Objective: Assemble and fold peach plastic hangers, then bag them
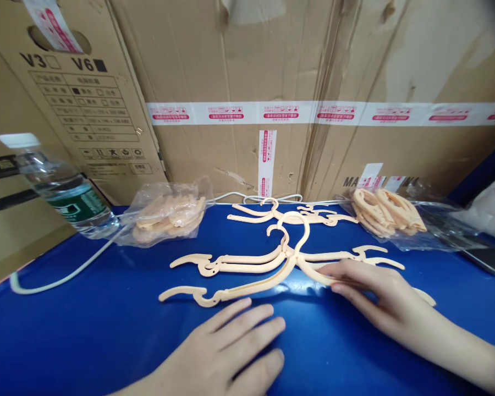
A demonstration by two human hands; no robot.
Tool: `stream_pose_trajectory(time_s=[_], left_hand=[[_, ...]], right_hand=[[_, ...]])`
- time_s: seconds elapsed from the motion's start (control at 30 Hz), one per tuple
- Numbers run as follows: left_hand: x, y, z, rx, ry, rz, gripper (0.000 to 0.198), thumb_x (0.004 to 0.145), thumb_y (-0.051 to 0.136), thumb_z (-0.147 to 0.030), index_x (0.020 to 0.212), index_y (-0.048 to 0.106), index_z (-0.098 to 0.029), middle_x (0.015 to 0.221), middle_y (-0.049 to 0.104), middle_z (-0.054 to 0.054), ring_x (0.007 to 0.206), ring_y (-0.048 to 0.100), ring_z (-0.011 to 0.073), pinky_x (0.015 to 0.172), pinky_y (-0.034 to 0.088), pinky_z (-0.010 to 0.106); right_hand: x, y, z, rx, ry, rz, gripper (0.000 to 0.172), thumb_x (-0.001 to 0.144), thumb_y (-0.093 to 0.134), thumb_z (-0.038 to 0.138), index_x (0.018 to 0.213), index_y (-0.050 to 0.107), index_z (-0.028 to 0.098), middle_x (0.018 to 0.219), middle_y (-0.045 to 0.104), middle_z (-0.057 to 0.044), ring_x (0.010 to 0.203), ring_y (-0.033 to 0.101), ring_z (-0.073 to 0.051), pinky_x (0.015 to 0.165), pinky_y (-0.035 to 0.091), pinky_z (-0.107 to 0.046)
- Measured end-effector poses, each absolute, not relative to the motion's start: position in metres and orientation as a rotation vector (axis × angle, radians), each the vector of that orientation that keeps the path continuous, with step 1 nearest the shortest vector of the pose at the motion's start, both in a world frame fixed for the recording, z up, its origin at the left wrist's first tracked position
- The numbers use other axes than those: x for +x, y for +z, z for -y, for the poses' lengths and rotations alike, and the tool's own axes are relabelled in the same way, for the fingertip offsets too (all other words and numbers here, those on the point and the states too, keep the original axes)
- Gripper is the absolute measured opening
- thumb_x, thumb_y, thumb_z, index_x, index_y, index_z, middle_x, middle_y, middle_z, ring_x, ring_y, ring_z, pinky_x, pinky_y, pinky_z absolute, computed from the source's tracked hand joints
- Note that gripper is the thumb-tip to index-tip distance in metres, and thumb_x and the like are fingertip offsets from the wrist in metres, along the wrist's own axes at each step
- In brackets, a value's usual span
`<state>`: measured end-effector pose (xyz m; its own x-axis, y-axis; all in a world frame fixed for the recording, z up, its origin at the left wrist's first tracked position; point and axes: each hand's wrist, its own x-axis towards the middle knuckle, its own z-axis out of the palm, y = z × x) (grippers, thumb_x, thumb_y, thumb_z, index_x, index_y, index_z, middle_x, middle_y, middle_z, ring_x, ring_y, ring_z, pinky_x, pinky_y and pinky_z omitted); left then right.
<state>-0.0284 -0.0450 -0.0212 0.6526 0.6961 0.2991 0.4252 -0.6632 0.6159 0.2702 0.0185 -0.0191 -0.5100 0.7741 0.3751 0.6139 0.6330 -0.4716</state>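
A white-capped bottle (76, 201) and white cable (86, 262) lie before taped cardboard boxes (214, 157).

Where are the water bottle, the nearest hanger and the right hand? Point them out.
Water bottle (76, 199): head view, green label.
Nearest hanger (297, 258): head view, central joint.
Right hand (391, 294): head view, back of the hand.

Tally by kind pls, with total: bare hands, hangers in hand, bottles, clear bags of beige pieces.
Bare hands: 2 (left hand, right hand)
Hangers in hand: 1 (front beige hanger)
Bottles: 1 (white-capped bottle)
Clear bags of beige pieces: 2 (left bag, right bag)
Total: 6
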Motion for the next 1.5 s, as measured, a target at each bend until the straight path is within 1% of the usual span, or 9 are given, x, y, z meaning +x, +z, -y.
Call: stream_pose_trajectory(time_s=[0.07, 0.17, 0.3, 0.43, 0.67, 0.9, 1.1, 1.37, 1.5], left_hand=[[-0.035, -0.021, 0.036, 2.489, 0.593, -0.862, 0.049, 0.089, 0.068, -0.025, 0.137, 0.059, -0.033, 0.144, 0.053, 0.009, 0.134, 0.05, 0.0363, 0.117, 0.029, 0.053], [-0.042, -0.021, 0.029, 2.582, 0.542, -0.935, 0.056, 0.087, 0.071, -0.032, 0.14, 0.055, -0.033, 0.151, 0.044, 0.01, 0.136, 0.045, 0.0406, 0.115, 0.03, 0.056], [-0.045, -0.026, 0.03, 2.662, 0.502, -1.015, 0.056, 0.087, 0.07, -0.039, 0.141, 0.054, -0.034, 0.153, 0.042, 0.01, 0.136, 0.045, 0.042, 0.114, 0.031, 0.057], [-0.045, -0.03, 0.028, 2.719, 0.423, -1.05, 0.059, 0.088, 0.068, -0.043, 0.144, 0.051, -0.032, 0.153, 0.041, 0.013, 0.136, 0.044, 0.0442, 0.113, 0.03, 0.061], [-0.047, -0.031, 0.026, 2.675, 0.43, -1.062, 0.063, 0.086, 0.071, -0.042, 0.145, 0.049, -0.034, 0.153, 0.041, 0.011, 0.136, 0.045, 0.0427, 0.113, 0.033, 0.057], [-0.047, -0.022, 0.026, 2.806, 0.365, -1.14, 0.061, 0.092, 0.059, -0.05, 0.148, 0.044, -0.031, 0.156, 0.038, 0.011, 0.137, 0.045, 0.0396, 0.109, 0.038, 0.058], [-0.048, -0.015, 0.022, 2.848, 0.296, -1.187, 0.061, 0.091, 0.058, -0.053, 0.148, 0.041, -0.037, 0.155, 0.04, 0.008, 0.135, 0.048, 0.0382, 0.102, 0.046, 0.058], [-0.047, -0.006, 0.012, 2.963, 0.179, -1.114, 0.059, 0.096, 0.049, -0.053, 0.151, 0.038, -0.032, 0.154, 0.037, 0.011, 0.133, 0.048, 0.0381, 0.097, 0.049, 0.058], [-0.047, -0.007, 0.012, 2.968, 0.223, -1.109, 0.059, 0.096, 0.051, -0.052, 0.15, 0.038, -0.032, 0.154, 0.039, 0.01, 0.132, 0.049, 0.0374, 0.098, 0.049, 0.056]], right_hand=[[0.271, -0.022, -0.02, -1.077, 0.37, 2.321, 0.021, 0.098, 0.05, 0.029, 0.107, 0.068, 0.024, 0.1, 0.074, -0.008, 0.088, 0.071, -0.022, 0.074, 0.059, -0.032], [0.274, -0.024, -0.025, -1.058, 0.336, 2.374, 0.02, 0.098, 0.05, 0.026, 0.101, 0.069, 0.023, 0.093, 0.071, -0.008, 0.084, 0.068, -0.022, 0.071, 0.057, -0.033], [0.276, -0.026, -0.028, -1.017, 0.312, 2.41, 0.021, 0.099, 0.048, 0.022, 0.103, 0.068, 0.023, 0.103, 0.067, -0.01, 0.093, 0.064, -0.022, 0.078, 0.055, -0.035], [0.274, -0.029, -0.031, -0.997, 0.264, 2.445, 0.019, 0.099, 0.049, 0.021, 0.101, 0.068, 0.022, 0.098, 0.068, -0.01, 0.092, 0.062, -0.023, 0.078, 0.054, -0.037], [0.279, -0.03, -0.038, -0.992, 0.09, 2.373, 0.02, 0.097, 0.049, 0.016, 0.102, 0.067, 0.022, 0.097, 0.066, -0.008, 0.087, 0.064, -0.021, 0.075, 0.054, -0.034], [0.286, -0.034, -0.045, -1.068, 0.004, 2.367, 0.017, 0.096, 0.049, 0.012, 0.097, 0.064, 0.019, 0.086, 0.065, -0.006, 0.075, 0.063, -0.018, 0.068, 0.051, -0.031], [0.287, -0.036, -0.047, -1.065, -0.019, 2.342, 0.017, 0.096, 0.05, 0.01, 0.1, 0.063, 0.02, 0.089, 0.066, -0.005, 0.08, 0.065, -0.019, 0.073, 0.052, -0.032], [0.286, -0.032, -0.043, -1.088, -0.007, 2.362, 0.019, 0.094, 0.048, 0.01, 0.102, 0.063, 0.019, 0.097, 0.065, -0.008, 0.089, 0.064, -0.021, 0.08, 0.053, -0.036], [0.283, -0.029, -0.039, -1.083, 0.02, 2.37, 0.02, 0.095, 0.046, 0.01, 0.104, 0.062, 0.019, 0.1, 0.064, -0.009, 0.091, 0.063, -0.021, 0.081, 0.054, -0.037]])
